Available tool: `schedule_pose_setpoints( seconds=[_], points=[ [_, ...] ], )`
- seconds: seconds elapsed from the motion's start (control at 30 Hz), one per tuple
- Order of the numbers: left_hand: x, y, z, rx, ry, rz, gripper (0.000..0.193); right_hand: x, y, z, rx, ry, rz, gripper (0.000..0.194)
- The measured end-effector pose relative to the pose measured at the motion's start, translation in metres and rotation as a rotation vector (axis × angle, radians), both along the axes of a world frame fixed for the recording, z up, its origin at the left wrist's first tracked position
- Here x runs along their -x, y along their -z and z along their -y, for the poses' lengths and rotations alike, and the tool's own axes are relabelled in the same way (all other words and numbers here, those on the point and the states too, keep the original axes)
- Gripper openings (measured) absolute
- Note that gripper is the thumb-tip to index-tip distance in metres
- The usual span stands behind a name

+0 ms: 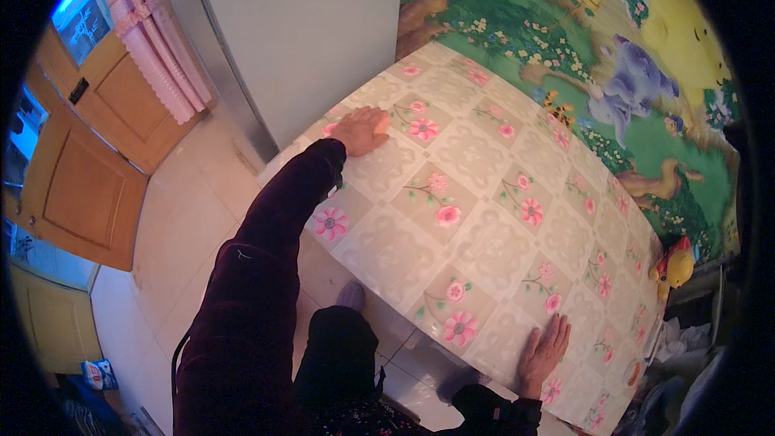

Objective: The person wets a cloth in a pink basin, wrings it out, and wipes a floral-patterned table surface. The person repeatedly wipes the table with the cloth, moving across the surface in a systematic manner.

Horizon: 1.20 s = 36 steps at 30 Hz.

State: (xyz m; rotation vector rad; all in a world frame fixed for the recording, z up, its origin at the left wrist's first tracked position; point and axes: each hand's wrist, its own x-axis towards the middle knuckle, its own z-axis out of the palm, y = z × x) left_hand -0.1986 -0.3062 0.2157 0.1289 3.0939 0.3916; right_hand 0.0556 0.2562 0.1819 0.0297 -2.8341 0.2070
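Note:
A plastic-looking tablecloth [482, 247] with pale embossed squares and pink flowers covers the table before me. My left hand [361, 130] lies palm down at its far left part, arm stretched out in a dark sleeve. A small orange patch shows at its fingers; whether this is a thing under the hand or only lit skin is unclear. Near the front right edge, my right hand [545, 351] rests on the cloth, its thumb apart from the fingers and nothing seen in it.
A pale, smooth-sided panel [303, 30] stands against the table's far left side. Behind the table is a wall with a cartoon mural [514, 36]. A yellow-and-red plush toy [679, 263] sits at the right corner. Wooden doors [91, 184] and a pink curtain [142, 36] are left.

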Motion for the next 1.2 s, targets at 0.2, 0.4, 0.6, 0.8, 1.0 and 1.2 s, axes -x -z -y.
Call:
schedule_pose_setpoints(
  seconds=[0.2,0.4,0.6,0.8,1.0,1.2],
  points=[
    [0.015,0.027,-0.001,0.068,-0.118,-0.047,0.070,-0.001,-0.006,0.006,0.009,0.021,0.015,0.056],
    [0.008,0.035,-0.093,-0.012,0.164,-0.252,0.065,-0.001,-0.005,0.007,0.002,0.028,-0.008,0.056],
    [-0.034,0.027,-0.220,-0.049,0.453,-0.145,0.066,-0.002,-0.001,0.003,0.035,0.028,-0.029,0.056],
    [-0.037,0.018,-0.210,-0.135,0.434,-0.099,0.064,-0.002,0.002,0.001,0.045,0.026,-0.042,0.057],
    [-0.017,0.006,-0.136,-0.120,0.240,-0.079,0.057,-0.001,0.002,0.000,0.056,0.044,-0.026,0.057],
    [-0.015,0.016,-0.064,0.013,-0.183,0.022,0.072,-0.001,0.001,0.002,0.044,0.027,-0.058,0.057]
  ],
)
